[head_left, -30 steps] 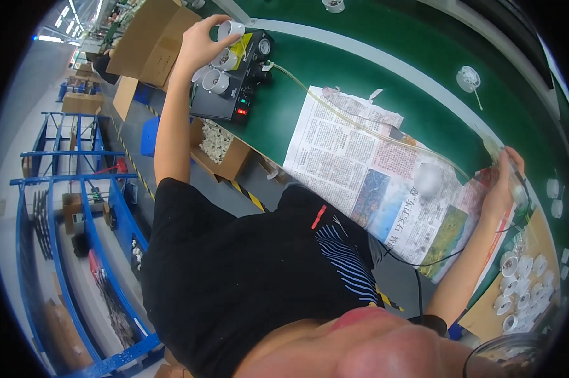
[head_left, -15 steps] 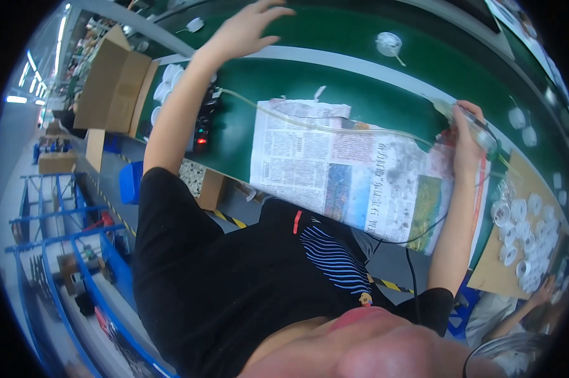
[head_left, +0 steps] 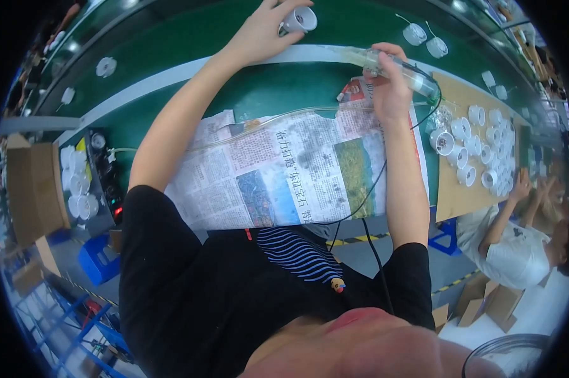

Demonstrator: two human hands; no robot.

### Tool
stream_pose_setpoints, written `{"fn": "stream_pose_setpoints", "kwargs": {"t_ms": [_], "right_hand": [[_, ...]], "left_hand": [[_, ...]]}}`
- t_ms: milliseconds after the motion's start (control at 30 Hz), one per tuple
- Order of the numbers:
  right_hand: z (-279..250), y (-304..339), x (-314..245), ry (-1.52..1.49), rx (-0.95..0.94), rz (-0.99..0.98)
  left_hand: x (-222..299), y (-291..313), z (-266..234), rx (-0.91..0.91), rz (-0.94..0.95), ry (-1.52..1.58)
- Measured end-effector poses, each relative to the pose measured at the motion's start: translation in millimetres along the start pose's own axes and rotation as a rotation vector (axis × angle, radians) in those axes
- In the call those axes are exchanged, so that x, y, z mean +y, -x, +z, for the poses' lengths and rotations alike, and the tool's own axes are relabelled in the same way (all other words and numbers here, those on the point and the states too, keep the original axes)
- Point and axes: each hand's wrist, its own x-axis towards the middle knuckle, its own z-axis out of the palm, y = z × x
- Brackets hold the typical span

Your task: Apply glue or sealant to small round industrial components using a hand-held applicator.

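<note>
At the far middle, my left hand [head_left: 267, 30] reaches over the green belt, its fingers curled round a small white round cup [head_left: 301, 19] with its open mouth showing. My right hand [head_left: 390, 85] grips a clear dispensing syringe [head_left: 417, 79], whose pale tapered nozzle points left toward the cup but stays apart from it. From the controller box with a red light [head_left: 115, 211], a thin clear hose [head_left: 265, 124] runs across the newspaper sheets [head_left: 316, 160]. A dark cable trails beside my right forearm.
Many white cups [head_left: 462, 156] stand on a cardboard sheet [head_left: 451, 198] at the right. More white cups [head_left: 79, 184] sit at the left by an open carton [head_left: 32, 195]. White parts with wires [head_left: 414, 34] lie on the belt [head_left: 190, 38]. A co-worker in a white shirt [head_left: 511, 252] sits at the right.
My left hand, empty before, now holds a white cup. The syringe in my right hand has come nearer to my left hand. The whole view has turned and shifted.
</note>
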Motion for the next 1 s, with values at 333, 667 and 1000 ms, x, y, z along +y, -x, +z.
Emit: {"fn": "stream_pose_setpoints", "kwargs": {"t_ms": [333,667,1000], "right_hand": [[-1.3,-4.0,18.8,0.262,-0.023,-0.034],[-5.2,-1.9,18.0,0.298,-0.003,-0.019],[-1.7,1.5,15.8,0.422,-0.024,-0.1]], "left_hand": [[-5.3,16.2,15.4,0.023,0.279,0.388],[-5.6,21.3,9.8,0.052,0.312,0.373],[-8.7,16.0,18.3,0.045,0.273,0.489]]}}
